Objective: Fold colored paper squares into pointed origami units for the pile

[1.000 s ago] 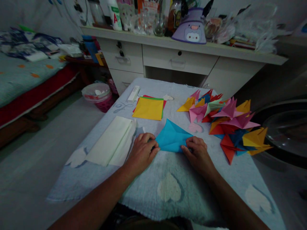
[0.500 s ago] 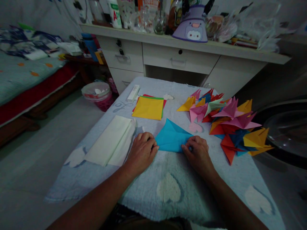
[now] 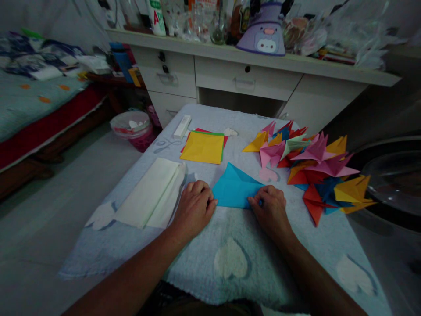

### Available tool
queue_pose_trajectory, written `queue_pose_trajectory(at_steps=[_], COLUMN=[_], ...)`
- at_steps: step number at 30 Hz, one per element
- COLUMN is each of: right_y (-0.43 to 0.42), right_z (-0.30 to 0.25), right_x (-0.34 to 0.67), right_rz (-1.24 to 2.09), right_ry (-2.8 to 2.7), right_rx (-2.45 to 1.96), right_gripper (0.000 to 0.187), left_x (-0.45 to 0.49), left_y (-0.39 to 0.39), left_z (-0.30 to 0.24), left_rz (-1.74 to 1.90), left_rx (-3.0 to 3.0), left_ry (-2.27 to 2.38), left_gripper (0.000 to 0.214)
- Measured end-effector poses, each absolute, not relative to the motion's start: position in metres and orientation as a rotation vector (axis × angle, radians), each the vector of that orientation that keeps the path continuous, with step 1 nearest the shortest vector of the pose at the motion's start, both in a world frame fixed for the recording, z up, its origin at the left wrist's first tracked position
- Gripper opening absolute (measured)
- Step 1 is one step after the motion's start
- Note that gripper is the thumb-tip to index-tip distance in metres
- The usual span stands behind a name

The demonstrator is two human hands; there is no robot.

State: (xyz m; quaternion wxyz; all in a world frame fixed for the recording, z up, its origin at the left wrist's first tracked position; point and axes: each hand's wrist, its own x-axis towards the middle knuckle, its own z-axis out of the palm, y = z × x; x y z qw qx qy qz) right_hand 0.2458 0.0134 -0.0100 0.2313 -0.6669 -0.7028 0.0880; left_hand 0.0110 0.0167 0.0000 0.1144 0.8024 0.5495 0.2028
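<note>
A sheet of blue origami paper (image 3: 235,188) lies on the cloth-covered table, folded into a rough triangle with its peak pointing away from me. My left hand (image 3: 195,204) pinches its left corner between thumb and fingers. At the right corner, my right hand (image 3: 270,204) grips the paper the same way. The near edge runs straight between both hands. Beyond it sits a stack of square coloured paper (image 3: 202,148), yellow on top, with green and red edges showing beneath. Several folded paper cranes (image 3: 315,153) in many colours are heaped to the right.
Left of my hands lies a folded pale cloth or paper (image 3: 148,193). A small white box (image 3: 182,127) rests near the table's far left. A cabinet (image 3: 246,77) stands behind, a pink bin (image 3: 138,131) on the floor at left, and a round dark door (image 3: 397,184) at right.
Both hands keep their hold on the blue paper's corners and have barely moved. The near part of the paper looks slightly flatter. The view has shifted a little.
</note>
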Motion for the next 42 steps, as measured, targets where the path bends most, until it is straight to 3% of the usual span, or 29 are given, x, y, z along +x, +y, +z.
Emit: queue_pose_trajectory(at_steps=[32,42], right_y=[0.0130,0.0120], right_z=[-0.0104,-0.0059], right_x=[0.2417,0.2357], right_rz=[0.164,-0.042], right_ry=[-1.979,-2.074], right_rx=[-1.890,-1.773], right_gripper=[0.018,0.018], left_x=[0.0129,0.0128], left_y=[0.0176,0.0174], left_z=[0.0014,0.0003], left_rz=[0.517,0.547], left_rx=[2.367,2.374], left_ry=[1.662,1.657], left_gripper=[0.010,0.011])
